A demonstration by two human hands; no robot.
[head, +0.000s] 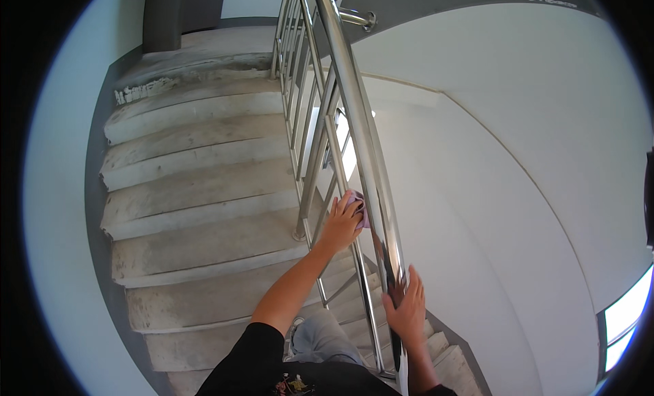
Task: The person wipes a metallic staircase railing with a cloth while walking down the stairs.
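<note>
My left hand (341,223) is closed on a crumpled purple cloth (364,217), pressed near a slim metal rail of the stair railing, just left of the thick polished handrail (364,125). My right hand (407,308) rests against the handrail lower down, thumb on the near side and fingers stretched along its right side, with no object seen in it. The handrail's shiny surface mirrors part of the hands. Slim metal bars (335,145) and an upright post (312,176) stand beneath and left of it.
Worn concrete steps (199,217) rise on the left beside a curved wall with a dark grey lower band. More steps (449,355) lie below, right of the railing. A wall bracket (365,21) meets the railing at the top. A window (626,314) is at the lower right.
</note>
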